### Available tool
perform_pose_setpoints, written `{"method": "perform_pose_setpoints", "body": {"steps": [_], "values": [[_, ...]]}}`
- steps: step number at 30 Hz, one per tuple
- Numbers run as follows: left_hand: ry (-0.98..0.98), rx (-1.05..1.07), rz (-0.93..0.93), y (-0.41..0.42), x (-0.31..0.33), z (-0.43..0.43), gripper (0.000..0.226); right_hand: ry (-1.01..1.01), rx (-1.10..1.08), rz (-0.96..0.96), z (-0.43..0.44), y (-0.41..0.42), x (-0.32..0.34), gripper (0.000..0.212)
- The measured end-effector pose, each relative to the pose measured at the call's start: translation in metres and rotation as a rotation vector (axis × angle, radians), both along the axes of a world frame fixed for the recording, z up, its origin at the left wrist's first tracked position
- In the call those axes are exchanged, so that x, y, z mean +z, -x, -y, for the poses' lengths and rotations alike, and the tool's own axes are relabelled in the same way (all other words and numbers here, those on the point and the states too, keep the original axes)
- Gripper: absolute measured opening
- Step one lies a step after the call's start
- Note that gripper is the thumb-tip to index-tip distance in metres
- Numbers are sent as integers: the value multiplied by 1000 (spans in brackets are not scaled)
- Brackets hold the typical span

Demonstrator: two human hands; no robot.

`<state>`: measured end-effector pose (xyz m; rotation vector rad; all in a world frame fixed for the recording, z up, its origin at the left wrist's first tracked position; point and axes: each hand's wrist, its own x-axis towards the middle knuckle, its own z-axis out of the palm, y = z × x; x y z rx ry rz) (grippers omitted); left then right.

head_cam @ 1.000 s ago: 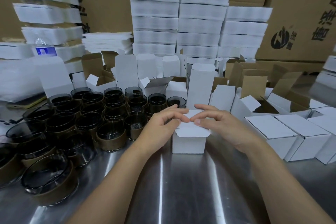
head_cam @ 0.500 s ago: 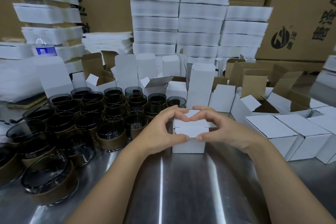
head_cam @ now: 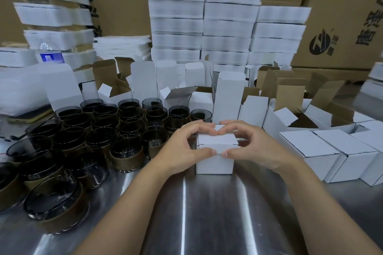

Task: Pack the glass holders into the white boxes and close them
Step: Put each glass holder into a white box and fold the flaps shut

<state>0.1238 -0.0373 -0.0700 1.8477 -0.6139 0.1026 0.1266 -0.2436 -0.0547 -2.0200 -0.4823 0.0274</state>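
Dark glass holders [head_cam: 126, 151] crowd the worktop's [head_cam: 207, 213] left edge, presumably staged within easy reach. Near the middle, the left hand [head_cam: 182, 150] and right hand [head_cam: 259, 147] each pinch the white box [head_cam: 215, 163], fingers curled over its lid and thumbs on the front, likely to tuck the flap; its contents are hidden. Closed boxes [head_cam: 310, 149] line the right edge, partly cut off.

Head-worn view looks forward and down, close over the steel table [head_cam: 207, 213].
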Motion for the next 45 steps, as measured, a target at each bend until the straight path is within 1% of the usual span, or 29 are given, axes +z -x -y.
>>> {"method": "perform_pose_setpoints", "body": {"steps": [4, 10, 16, 22, 25, 27, 29, 33, 36, 39, 45], "values": [[53, 33, 13, 0, 1, 1, 28, -86, 15, -31, 2, -1, 0, 33], [113, 19, 6, -1, 1, 2, 23, -115, -14, -35, 2, -2, 2, 26], [143, -10, -2, -2, 0, 2, 23, -160, 27, -51, 0, 2, 5, 44], [159, -19, -39, -3, -1, 0, 24, -132, 70, -94, 1, 3, 6, 46], [157, -16, -45, -3, -1, 0, 24, -125, 85, -109, 1, 3, 6, 43], [164, -6, -46, -3, -2, 0, 18, -105, 92, -109, 2, 4, 6, 40], [212, -14, -67, -3, -1, 0, 9, -86, 93, -105, 2, 4, 6, 36], [262, 1, -117, -2, 2, 3, 20, -50, 77, -100, 2, 5, 8, 28], [273, 17, -152, -1, 2, 6, 23, -45, 40, -85, -2, 6, 9, 34], [300, 19, -178, -1, 2, 7, 28, -51, 12, -82, -4, 3, 6, 20], [324, 64, -220, -3, 1, 8, 32, -82, -14, -87, -6, 1, 3, 22]]}}
